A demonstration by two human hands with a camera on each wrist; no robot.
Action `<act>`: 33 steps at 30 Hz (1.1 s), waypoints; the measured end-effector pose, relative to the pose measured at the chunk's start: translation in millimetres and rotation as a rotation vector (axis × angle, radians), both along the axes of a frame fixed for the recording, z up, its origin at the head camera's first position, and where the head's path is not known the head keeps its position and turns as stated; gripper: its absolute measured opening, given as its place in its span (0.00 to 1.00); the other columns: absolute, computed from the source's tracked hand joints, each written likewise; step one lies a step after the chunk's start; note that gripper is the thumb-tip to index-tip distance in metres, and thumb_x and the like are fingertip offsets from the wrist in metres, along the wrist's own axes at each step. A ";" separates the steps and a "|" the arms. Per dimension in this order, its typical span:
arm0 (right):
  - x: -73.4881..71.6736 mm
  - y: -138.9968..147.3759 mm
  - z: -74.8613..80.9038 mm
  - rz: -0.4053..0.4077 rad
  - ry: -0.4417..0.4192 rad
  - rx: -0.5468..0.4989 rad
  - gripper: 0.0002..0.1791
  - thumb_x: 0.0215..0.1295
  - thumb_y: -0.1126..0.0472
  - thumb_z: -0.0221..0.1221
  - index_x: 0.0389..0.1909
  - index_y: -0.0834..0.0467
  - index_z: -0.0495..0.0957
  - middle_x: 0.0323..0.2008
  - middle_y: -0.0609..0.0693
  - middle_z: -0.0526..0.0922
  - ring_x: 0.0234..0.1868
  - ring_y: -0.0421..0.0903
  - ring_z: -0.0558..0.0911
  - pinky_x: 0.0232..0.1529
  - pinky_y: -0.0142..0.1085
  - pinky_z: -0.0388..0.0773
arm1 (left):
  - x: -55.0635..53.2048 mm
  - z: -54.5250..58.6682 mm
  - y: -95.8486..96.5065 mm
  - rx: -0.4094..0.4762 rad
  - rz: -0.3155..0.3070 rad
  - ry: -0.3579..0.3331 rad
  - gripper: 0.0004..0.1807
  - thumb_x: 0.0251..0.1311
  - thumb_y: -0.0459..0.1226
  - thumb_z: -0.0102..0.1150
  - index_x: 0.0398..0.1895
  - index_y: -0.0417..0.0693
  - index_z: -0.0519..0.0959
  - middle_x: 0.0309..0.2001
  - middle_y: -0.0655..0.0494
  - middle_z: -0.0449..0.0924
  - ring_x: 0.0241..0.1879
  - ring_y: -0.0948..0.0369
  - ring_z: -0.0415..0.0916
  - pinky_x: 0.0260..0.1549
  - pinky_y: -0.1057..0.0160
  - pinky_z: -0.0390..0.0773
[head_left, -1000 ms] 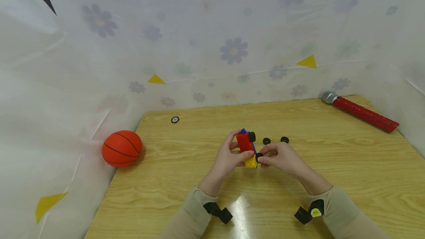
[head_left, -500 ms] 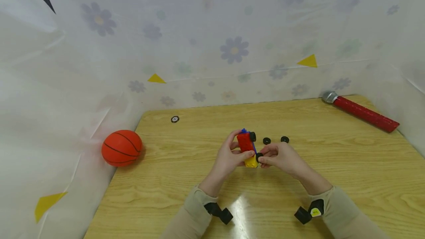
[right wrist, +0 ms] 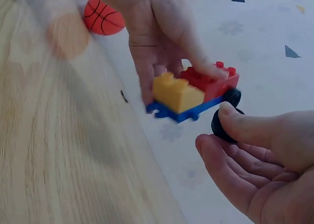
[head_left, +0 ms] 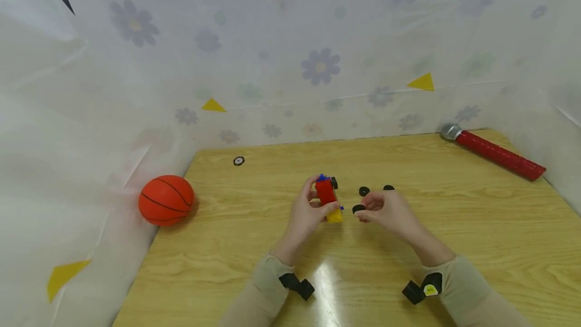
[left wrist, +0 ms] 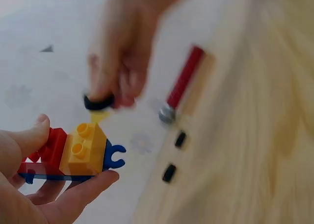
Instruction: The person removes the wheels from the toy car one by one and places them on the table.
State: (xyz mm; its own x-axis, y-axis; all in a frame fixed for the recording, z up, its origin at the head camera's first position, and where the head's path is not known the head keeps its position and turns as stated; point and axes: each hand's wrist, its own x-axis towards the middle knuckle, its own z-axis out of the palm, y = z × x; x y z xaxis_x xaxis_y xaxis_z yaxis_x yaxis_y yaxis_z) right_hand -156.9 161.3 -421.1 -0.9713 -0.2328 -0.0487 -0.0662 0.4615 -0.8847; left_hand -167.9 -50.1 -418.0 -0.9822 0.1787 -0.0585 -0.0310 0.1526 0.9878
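Observation:
My left hand (head_left: pixel 306 213) grips a toy car (right wrist: pixel 196 94) built of red and yellow blocks on a blue base. One black wheel (head_left: pixel 334 182) sits on the car's far end; a bare blue axle stub (right wrist: pixel 195 117) shows near the yellow block. Between thumb and fingers, my right hand (head_left: pixel 390 213) pinches a loose black wheel (head_left: pixel 359 209), a small gap away from the car. Two more black wheels, a nearer one (head_left: pixel 364 191) and one partly covered by the right hand (head_left: pixel 388 187), lie on the table just beyond.
An orange toy basketball (head_left: pixel 166 200) rests at the table's left edge. A red microphone (head_left: pixel 495 153) lies at the back right. Near the back left is a small black-and-white disc (head_left: pixel 238 161). Flowered white sheeting (head_left: pixel 272 64) encloses the wooden table (head_left: pixel 218 246).
The wheel in my right hand was against the car's side and is now apart from it. My left hand has shifted left with the car.

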 end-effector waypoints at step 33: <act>-1.3 38.6 20.6 -0.059 0.030 -0.140 0.20 0.70 0.62 0.59 0.59 0.66 0.74 0.37 0.57 0.88 0.36 0.49 0.88 0.40 0.40 0.86 | -7.1 1.6 -11.4 0.246 -0.094 -0.110 0.41 0.62 0.34 0.66 0.74 0.72 0.60 0.61 0.45 0.78 0.54 0.49 0.82 0.41 0.53 0.86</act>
State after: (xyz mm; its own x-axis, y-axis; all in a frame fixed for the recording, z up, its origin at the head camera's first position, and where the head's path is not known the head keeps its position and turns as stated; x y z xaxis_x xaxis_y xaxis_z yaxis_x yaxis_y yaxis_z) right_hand -158.2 199.9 -400.5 -0.9841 -0.1776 0.0096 -0.0701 0.3378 -0.9386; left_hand -175.1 -61.4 -416.4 -0.9509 0.2902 -0.1074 -0.1370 -0.0836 0.9870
